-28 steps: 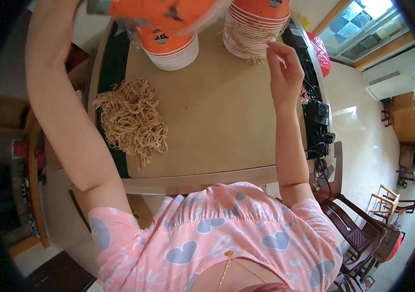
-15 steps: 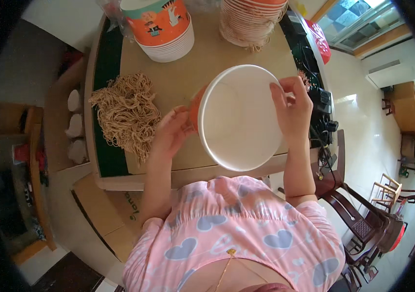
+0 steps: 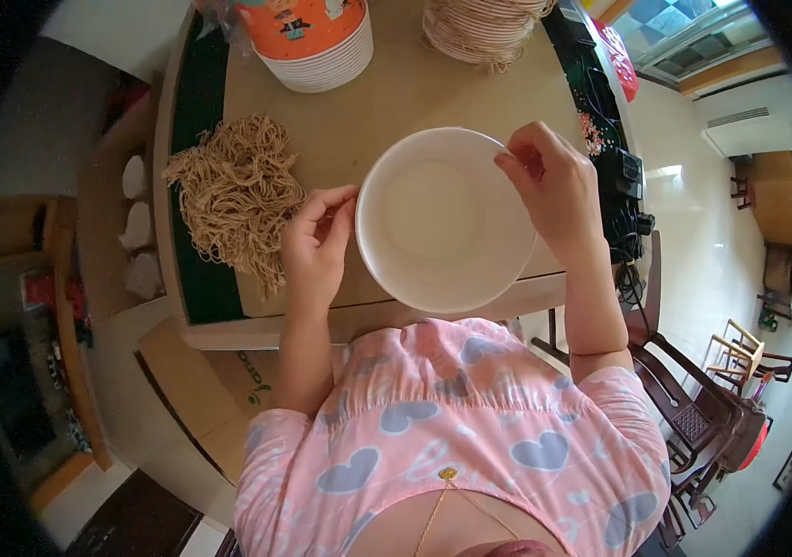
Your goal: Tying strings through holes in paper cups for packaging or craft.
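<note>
A white-lined round paper bucket (image 3: 442, 218) is in front of me, its open mouth facing up. My left hand (image 3: 317, 243) is closed at its left edge, thumb and fingers pinched by the rim. At the upper right of the rim my right hand (image 3: 558, 190) is also closed, thumb tip over the edge; the inside of that pinch is hidden. A loose heap of beige cords (image 3: 238, 195) lies left of my left hand. Beyond it stands a stack of orange printed paper buckets (image 3: 317, 60). Another stack of buckets (image 3: 484, 32), with cords hanging on it, is at the far right.
Brown board (image 3: 396, 102) covers the table. Black devices with cables (image 3: 621, 176) and small pink bits (image 3: 591, 135) line its right side. A cardboard box (image 3: 103, 232) with white rolled shapes stands left of the table. A dark wooden chair (image 3: 684, 404) is at the right.
The bucket has tipped from facing right to facing up, hiding its orange outside. My left hand has moved from its side up to the rim. The view has shifted slightly.
</note>
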Demonstrator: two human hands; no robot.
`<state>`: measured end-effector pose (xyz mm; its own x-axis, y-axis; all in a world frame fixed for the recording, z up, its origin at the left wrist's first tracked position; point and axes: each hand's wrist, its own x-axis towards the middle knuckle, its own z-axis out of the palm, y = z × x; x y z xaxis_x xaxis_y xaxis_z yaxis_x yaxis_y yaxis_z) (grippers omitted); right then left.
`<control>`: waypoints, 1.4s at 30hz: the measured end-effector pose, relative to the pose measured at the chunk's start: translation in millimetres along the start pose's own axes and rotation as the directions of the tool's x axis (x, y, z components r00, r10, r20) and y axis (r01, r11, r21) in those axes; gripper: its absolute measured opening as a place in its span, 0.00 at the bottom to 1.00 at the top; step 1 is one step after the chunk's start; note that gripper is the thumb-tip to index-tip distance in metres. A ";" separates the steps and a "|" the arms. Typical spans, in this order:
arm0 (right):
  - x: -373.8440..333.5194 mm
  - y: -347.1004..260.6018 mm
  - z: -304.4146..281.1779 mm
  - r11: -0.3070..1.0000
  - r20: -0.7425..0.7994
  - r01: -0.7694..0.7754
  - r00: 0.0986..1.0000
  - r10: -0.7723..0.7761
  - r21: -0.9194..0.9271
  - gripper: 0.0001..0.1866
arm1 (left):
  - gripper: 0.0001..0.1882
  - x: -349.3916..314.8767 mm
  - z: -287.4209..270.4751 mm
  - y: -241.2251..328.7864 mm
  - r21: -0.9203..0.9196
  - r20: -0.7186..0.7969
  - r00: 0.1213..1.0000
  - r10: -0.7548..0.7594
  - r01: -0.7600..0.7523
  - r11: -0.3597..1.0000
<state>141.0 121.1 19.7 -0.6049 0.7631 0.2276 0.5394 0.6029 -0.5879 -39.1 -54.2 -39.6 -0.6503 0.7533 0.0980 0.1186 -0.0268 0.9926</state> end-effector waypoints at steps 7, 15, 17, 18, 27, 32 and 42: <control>0.8 -5.3 -6.1 0.999 0.128 0.013 0.992 -0.018 0.039 0.09 | 0.08 -1.3 2.2 11.1 -0.070 0.029 0.997 -0.076 0.078 0.995; 3.2 -15.0 -21.2 0.987 0.312 -0.043 0.950 -0.006 0.152 0.08 | 0.08 -4.0 -4.4 4.1 0.037 0.035 0.999 0.029 -0.030 0.999; 2.7 -9.9 -18.0 0.960 0.299 -0.101 0.954 0.019 0.261 0.07 | 0.07 -7.7 -4.0 7.7 0.049 0.023 1.000 -0.011 0.009 0.999; 1.9 -6.9 -17.1 0.960 0.299 -0.099 0.954 0.017 0.261 0.07 | 0.07 -9.1 -3.0 11.7 -0.003 0.037 0.998 -0.047 0.047 0.999; 9.3 -5.3 -15.5 0.879 0.089 -0.044 0.996 0.002 0.475 0.04 | 0.07 1.0 -6.3 7.2 0.096 0.041 0.998 -0.039 0.035 0.995; 17.2 -6.8 -27.2 0.800 -0.135 0.041 0.989 0.051 0.598 0.05 | 0.08 8.8 0.8 3.0 0.029 0.025 0.999 0.039 -0.039 0.999; 25.3 21.1 -50.3 0.411 -0.130 -0.051 0.908 0.399 0.910 0.05 | 0.16 38.1 5.0 27.3 -0.025 -0.083 0.992 -0.090 0.088 0.996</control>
<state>166.5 164.8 52.1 -0.2574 0.9636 0.0727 -0.2807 -0.0025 -0.9598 -57.0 -22.9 -9.2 -0.7187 0.6952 0.0145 0.0422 0.0229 0.9988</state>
